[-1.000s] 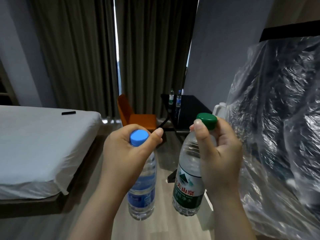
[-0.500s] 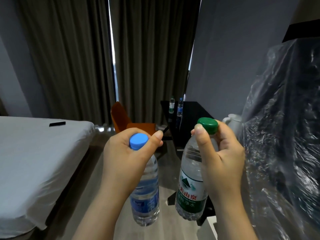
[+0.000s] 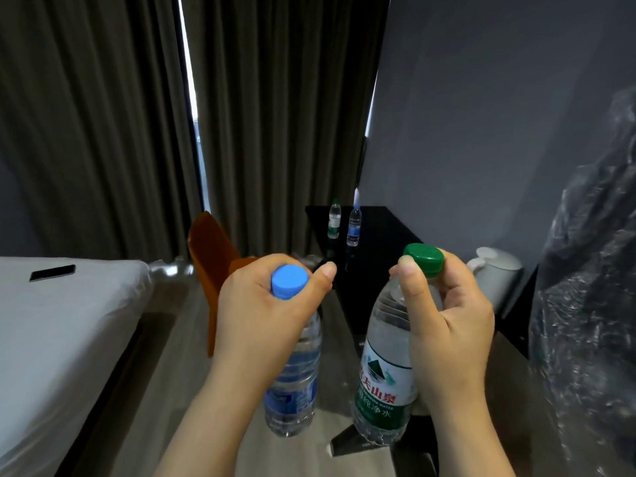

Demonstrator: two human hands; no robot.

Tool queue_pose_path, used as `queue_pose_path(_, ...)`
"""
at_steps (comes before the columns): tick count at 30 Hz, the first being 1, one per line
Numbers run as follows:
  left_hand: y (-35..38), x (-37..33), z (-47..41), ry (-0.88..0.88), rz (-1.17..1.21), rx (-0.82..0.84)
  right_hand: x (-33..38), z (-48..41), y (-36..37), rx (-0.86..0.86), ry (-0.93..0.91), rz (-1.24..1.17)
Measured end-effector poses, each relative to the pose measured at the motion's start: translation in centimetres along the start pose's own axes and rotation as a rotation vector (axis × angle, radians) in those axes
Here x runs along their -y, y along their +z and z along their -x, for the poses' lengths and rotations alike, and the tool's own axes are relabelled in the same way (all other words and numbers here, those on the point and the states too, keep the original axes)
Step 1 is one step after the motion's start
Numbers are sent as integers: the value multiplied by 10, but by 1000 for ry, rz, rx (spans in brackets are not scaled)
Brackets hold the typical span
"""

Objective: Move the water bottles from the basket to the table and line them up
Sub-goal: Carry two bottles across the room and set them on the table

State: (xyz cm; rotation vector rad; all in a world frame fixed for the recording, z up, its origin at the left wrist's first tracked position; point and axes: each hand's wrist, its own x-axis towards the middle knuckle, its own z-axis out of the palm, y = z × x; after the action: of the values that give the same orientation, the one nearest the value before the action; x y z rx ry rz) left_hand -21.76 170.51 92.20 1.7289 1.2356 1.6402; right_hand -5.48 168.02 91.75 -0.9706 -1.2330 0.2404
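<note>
My left hand (image 3: 265,315) grips a clear bottle with a blue cap and blue label (image 3: 292,390) by its neck. My right hand (image 3: 447,321) holds a clear bottle with a green cap and green label (image 3: 382,390) the same way. Both bottles hang upright in the air above the floor, side by side. Ahead stands a black table (image 3: 382,256). Two bottles stand upright on its far end: a green-labelled bottle (image 3: 334,219) on the left and a blue-labelled bottle (image 3: 354,226) right beside it. No basket is in view.
An orange chair (image 3: 213,256) stands left of the table. A white kettle (image 3: 497,270) sits on a surface at the right. Crinkled clear plastic sheeting (image 3: 585,287) fills the right side. A white bed (image 3: 62,325) with a dark phone (image 3: 52,272) lies at the left. Curtains hang behind.
The view has moved forward toward the black table; the table, chair and kettle look nearer. Both hands keep the same hold on their bottles.
</note>
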Motion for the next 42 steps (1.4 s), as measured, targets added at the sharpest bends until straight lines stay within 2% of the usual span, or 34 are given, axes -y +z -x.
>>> queue_pose_path(9,52,75,-103,-53,28,56,-98,-76,49,17,42,47)
queue_pose_path(22,146,147,-251,-50,5,-10,-235,-222,99,31,2,-32)
queue_pose_path(29,184,198,-311,-133,65,58,-296,-265,124,51,76,11)
queue_pose_path(42,249,338,-474,-145,88,235,-414,-357,209,-20,174,147)
